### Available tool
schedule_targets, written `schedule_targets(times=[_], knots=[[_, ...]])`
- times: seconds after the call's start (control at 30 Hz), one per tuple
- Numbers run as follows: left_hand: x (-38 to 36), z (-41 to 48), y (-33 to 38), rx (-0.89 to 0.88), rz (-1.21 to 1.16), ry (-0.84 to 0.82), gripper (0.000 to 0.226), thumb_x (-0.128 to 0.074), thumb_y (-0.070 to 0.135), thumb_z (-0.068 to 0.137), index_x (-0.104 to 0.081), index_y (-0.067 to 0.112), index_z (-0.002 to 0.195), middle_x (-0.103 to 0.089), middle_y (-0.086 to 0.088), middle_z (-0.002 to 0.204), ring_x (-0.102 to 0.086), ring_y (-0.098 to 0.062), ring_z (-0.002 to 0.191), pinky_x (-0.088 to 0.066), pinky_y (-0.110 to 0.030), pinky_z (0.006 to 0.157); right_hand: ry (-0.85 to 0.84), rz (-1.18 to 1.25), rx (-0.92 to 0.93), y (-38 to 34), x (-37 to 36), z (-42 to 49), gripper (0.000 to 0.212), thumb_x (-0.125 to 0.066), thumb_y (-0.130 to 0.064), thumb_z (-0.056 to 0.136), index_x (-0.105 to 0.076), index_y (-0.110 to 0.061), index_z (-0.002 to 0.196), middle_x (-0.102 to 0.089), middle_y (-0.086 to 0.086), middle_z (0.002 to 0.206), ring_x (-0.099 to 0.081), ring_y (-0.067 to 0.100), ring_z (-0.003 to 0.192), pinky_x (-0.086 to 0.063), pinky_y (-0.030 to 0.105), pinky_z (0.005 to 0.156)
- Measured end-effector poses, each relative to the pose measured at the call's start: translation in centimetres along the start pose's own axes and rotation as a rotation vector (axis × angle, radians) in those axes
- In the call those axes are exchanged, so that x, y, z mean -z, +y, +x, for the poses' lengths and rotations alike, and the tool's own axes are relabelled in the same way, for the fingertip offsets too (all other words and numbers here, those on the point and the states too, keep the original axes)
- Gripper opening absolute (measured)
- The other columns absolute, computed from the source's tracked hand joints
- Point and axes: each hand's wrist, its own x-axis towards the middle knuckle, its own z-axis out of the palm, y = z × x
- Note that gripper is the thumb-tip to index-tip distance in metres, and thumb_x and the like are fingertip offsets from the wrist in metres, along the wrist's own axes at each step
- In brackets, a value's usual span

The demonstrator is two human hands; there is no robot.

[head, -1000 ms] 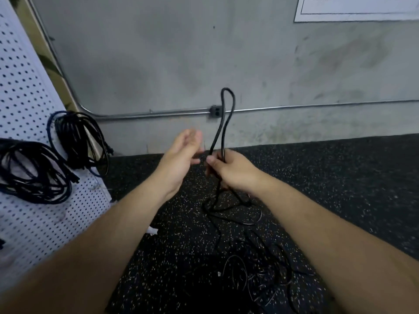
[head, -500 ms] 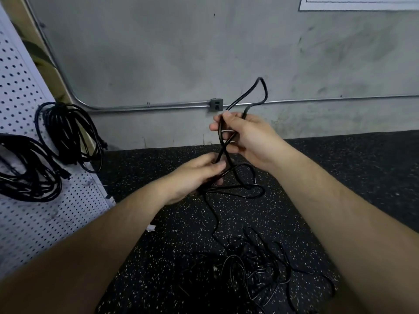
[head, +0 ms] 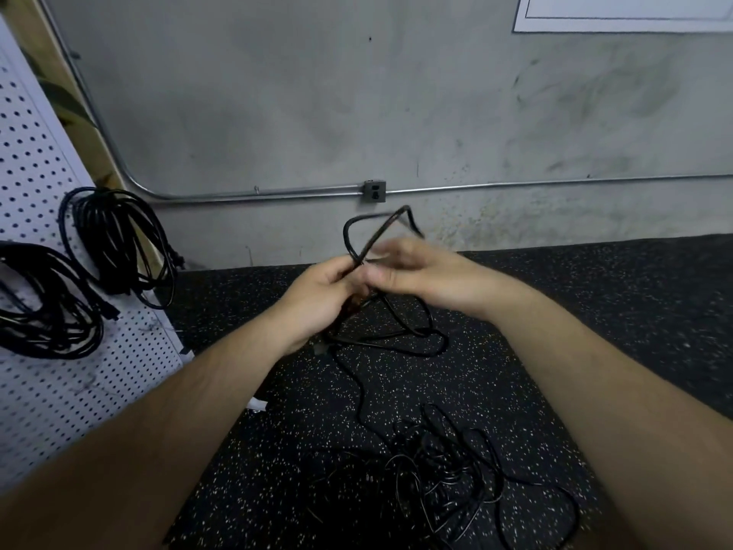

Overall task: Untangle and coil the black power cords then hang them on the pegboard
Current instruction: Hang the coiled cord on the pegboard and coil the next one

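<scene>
Leaning at the left, the pegboard (head: 47, 410) carries two coiled cords (head: 115, 240); on the floor (head: 614, 311), near the person, lies the tangled pile (head: 436, 466). Above it the left hand (head: 321, 299) and right hand (head: 420, 275) meet, fingers curled on one black cord (head: 348, 236), which loops upward and trails down into the pile, where it may snag.
</scene>
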Motion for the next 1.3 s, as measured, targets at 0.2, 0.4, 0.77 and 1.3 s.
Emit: schedule_targets(times=[0.2,0.4,0.77,1.3], knots=[[0.8,0.6,-0.3,0.060,-0.061,0.083,0.021,-0.054,0.029,0.105,-0.073,0.022,0.099,-0.073,0.008,0.083,-0.056,-0.009,0.068,-0.048,-0.022,0.060,0.067,-0.299,-0.029,1.5,-0.5,0.0,0.016,-0.062,-0.032,0.100,-0.072,-0.021,0.097,-0.070,-0.007,0.076,-0.063,0.003,0.064,-0.048,0.020,0.058],[2.6,1.7,-1.3,0.266,-0.052,0.196,0.021,-0.058,0.035,0.102,-0.072,0.020,0.103,-0.074,0.006,0.084,-0.058,-0.010,0.071,-0.045,-0.027,0.065,0.327,-0.070,-0.035,1.8,1.5,-0.6,0.025,-0.046,-0.027,0.108,-0.065,-0.016,0.095,-0.075,0.002,0.088,-0.074,0.018,0.081,-0.051,0.019,0.064],[1.6,2.7,-1.5,0.375,-0.149,0.323,0.015,-0.058,0.029,0.102,-0.068,0.018,0.097,-0.073,0.000,0.111,-0.068,-0.016,0.104,-0.045,-0.038,0.091,0.568,0.353,-0.095,1.2,2.0,-1.0,0.033,-0.042,-0.031,0.109,-0.061,-0.006,0.100,-0.068,0.008,0.070,-0.072,0.022,0.067,-0.064,0.041,0.062],[-1.9,0.4,0.7,0.228,-0.268,0.020,0.025,-0.059,0.006,0.099,-0.064,0.008,0.123,-0.076,-0.010,0.109,-0.072,-0.026,0.106,-0.053,-0.048,0.103,0.457,0.171,0.096,0.1,0.4,-0.4,0.031,-0.041,-0.033,0.109,-0.063,-0.011,0.107,-0.057,0.000,0.061,-0.058,0.015,0.055,-0.048,0.029,0.049]])
